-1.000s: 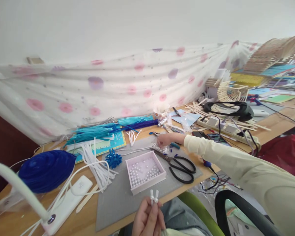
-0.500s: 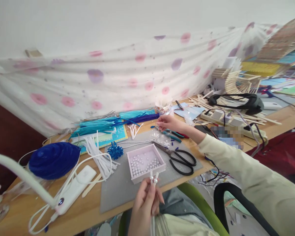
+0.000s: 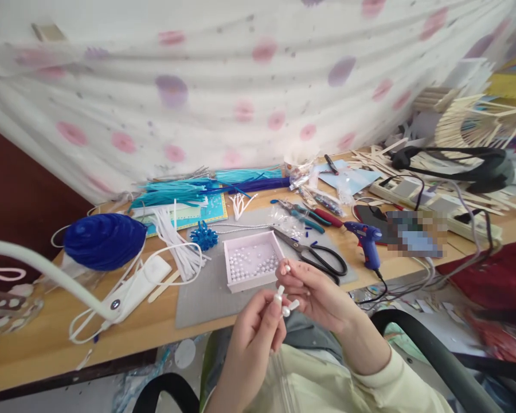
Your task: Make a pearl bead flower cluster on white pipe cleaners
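Note:
My left hand is closed in a pinch on white pipe cleaners, whose short tips stick up past the fingers. A pearl bead sits on one of these tips, and another is on the tip beside it. Just to the right, my right hand pinches a single pearl bead between thumb and fingertips, apart from the tips. Behind both hands stands a pale pink box of loose pearl beads on a grey mat. Black-handled scissors lie beside the box, partly behind my right hand.
A blue glue gun stands to the right, near pliers and a power strip. White pipe cleaners, a blue beaded cluster, a dark blue bundle and a white lamp base lie left. Chair armrests flank my lap.
My right hand has come back from the far side of the mat to beside my left hand, now with a pearl bead in its fingertips. The glue gun has come into sight.

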`<act>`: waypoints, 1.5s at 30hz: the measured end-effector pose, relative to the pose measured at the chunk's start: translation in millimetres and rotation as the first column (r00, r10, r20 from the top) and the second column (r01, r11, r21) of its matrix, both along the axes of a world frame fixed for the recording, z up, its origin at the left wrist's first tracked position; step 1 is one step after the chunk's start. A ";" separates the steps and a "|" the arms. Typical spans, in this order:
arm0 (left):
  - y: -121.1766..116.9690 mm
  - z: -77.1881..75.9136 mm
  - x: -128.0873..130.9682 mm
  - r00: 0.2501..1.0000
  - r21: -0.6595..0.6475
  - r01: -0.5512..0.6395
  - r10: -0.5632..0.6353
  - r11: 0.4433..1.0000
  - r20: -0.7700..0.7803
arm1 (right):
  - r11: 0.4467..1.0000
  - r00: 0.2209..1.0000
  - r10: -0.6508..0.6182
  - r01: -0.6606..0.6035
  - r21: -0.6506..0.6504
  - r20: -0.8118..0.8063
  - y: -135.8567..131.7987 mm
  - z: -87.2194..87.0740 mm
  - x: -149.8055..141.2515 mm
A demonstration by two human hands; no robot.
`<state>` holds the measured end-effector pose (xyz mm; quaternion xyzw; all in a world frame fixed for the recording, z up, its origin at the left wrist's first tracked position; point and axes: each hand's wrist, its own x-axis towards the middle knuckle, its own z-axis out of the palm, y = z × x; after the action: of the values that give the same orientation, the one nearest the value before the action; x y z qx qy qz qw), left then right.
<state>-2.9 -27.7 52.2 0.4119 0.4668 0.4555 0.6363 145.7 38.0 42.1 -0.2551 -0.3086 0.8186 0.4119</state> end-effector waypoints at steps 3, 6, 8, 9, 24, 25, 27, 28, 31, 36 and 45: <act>-0.6 5.4 2.8 0.999 0.009 0.014 -0.014 1.000 -0.033 | 1.000 1.000 0.012 -0.012 0.021 -0.009 -4.5 0.9 3.8; -0.9 9.4 4.2 0.999 0.001 0.031 -0.031 1.000 -0.023 | 0.996 1.000 0.001 -0.003 0.087 0.031 -5.1 0.8 7.4; -1.0 10.8 4.6 0.999 -0.002 0.036 -0.036 0.999 -0.008 | 0.996 0.999 0.002 -0.006 0.085 0.053 -4.0 0.7 8.2; -0.9 10.9 4.7 0.999 -0.008 0.036 -0.036 0.999 0.003 | 0.999 0.999 -0.002 0.000 0.053 0.045 -3.4 0.6 7.9; 6.5 0.6 -5.9 0.993 -0.086 0.103 -0.098 0.991 0.061 | 0.995 0.993 -0.067 0.073 -0.063 0.097 -19.3 -16.9 -1.2; 6.0 1.6 -6.7 0.991 -0.079 0.123 -0.119 0.989 0.055 | 0.998 0.992 -0.060 0.061 -0.003 0.112 -18.1 -15.7 1.0; 4.7 2.8 -7.7 0.985 -0.068 0.164 -0.161 0.984 0.055 | 0.995 0.990 -0.048 0.035 0.098 0.136 -15.4 -14.4 5.3; 4.0 2.8 -7.8 0.982 -0.061 0.184 -0.181 0.981 0.058 | 0.990 0.988 -0.048 0.027 0.141 0.148 -14.4 -14.3 7.2; 2.0 1.2 -7.5 0.972 -0.041 0.224 -0.221 0.974 0.077 | 0.974 0.977 -0.057 0.009 0.226 0.205 -13.9 -15.7 11.8; 1.6 -1.1 -6.9 0.967 -0.030 0.239 -0.234 0.971 0.100 | 0.947 0.950 -0.090 -0.012 0.322 0.300 -15.5 -16.1 17.5; 2.4 -0.5 -8.0 0.967 -0.052 0.251 -0.248 0.967 0.050 | 0.790 0.825 -0.269 -0.106 0.604 0.497 -12.3 5.4 27.8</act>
<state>-10.8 -25.4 51.7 0.4388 0.4105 0.3668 0.7102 173.5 25.7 47.5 -0.3508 -0.6492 0.5440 0.3994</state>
